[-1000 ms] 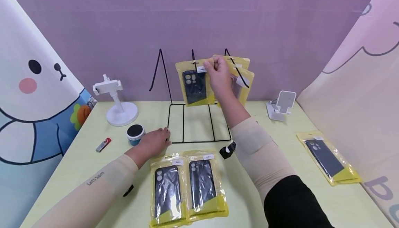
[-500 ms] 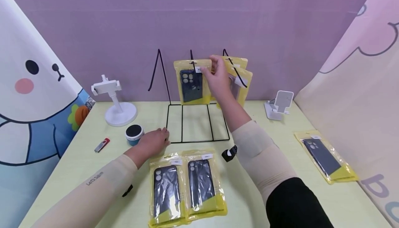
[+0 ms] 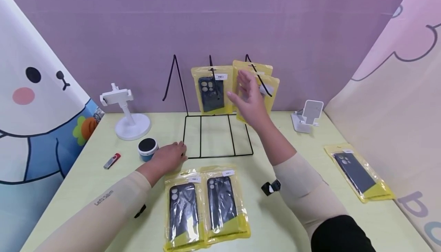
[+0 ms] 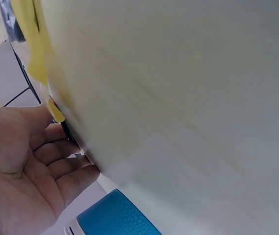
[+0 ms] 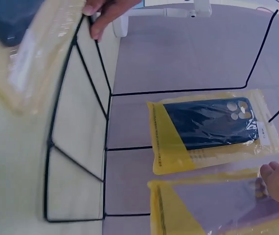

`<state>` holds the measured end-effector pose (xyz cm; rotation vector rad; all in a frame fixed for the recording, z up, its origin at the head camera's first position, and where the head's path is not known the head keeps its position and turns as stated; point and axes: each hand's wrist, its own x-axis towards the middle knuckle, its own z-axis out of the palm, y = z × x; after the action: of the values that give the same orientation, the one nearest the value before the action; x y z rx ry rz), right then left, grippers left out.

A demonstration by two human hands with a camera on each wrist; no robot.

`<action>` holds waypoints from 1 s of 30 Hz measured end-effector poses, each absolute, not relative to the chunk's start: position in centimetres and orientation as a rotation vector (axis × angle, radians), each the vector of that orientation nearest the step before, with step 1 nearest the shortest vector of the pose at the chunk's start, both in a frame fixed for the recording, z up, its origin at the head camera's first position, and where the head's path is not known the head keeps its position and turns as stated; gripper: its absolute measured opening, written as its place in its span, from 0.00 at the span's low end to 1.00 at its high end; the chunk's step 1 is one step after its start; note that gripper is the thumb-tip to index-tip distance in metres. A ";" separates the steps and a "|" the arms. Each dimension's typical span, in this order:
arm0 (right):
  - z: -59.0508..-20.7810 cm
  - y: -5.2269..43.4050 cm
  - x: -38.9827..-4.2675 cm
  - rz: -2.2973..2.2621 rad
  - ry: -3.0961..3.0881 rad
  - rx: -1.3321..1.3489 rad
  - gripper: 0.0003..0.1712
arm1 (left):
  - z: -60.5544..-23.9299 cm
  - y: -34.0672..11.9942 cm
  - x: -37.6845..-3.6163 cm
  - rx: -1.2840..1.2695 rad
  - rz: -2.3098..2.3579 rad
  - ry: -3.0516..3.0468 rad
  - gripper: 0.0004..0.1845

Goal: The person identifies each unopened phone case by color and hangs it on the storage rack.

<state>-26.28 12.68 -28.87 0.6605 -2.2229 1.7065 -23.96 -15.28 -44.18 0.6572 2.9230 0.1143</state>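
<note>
My left hand (image 3: 169, 157) holds the front left corner of a black wire display rack (image 3: 218, 156); in the right wrist view its thumb and fingers are at the wire. On the rack's middle hook hangs a yellow bag with a dark blue phone case (image 3: 208, 102). My right hand (image 3: 253, 104) is off that bag, fingers extended, just in front of the right hook, where bagged phone cases (image 3: 274, 85) hang one behind another. Partly hidden by the hand, those show a purplish case (image 5: 222, 205) in the right wrist view. The left hook (image 3: 169, 77) bears nothing.
Two bagged phone cases (image 3: 222, 202) lie before the rack, another bag (image 3: 358, 173) at the right. A white phone stand (image 3: 132, 126), a blue-and-white round speaker-like item (image 3: 148, 148) and a USB stick (image 3: 112, 161) sit left; a small phone stand (image 3: 308, 117) stands back right.
My right hand has let go of the bag with the dark blue case and drawn back to the right; the bag now hangs from the middle hook. My left hand stays at the rack corner.
</note>
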 end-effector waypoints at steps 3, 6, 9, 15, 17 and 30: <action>-29.7 13.7 -25.5 1.677 -2.262 0.688 0.41 | -44.2 -15.4 -24.0 0.652 0.105 2.918 0.26; -31.2 14.9 -25.2 1.691 -2.274 0.719 0.39 | -44.2 -15.4 -24.1 0.653 0.093 2.911 0.26; -32.6 16.4 -24.9 1.699 -2.306 0.744 0.38 | -44.3 -15.5 -24.2 0.661 0.095 2.909 0.26; -34.4 19.7 -23.5 1.596 -2.485 0.806 0.38 | -44.2 -15.4 -24.1 0.651 0.095 2.905 0.27; -34.8 21.0 -23.1 1.574 -2.532 0.808 0.37 | -44.2 -15.4 -24.1 0.647 0.093 2.907 0.27; -35.7 31.4 -21.9 1.183 -2.728 0.487 0.22 | -44.0 -15.3 -24.0 0.667 0.102 2.910 0.25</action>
<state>-21.94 31.40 -35.73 0.4871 -2.7283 1.1828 -24.01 -15.27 -43.97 0.6670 2.9095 0.1016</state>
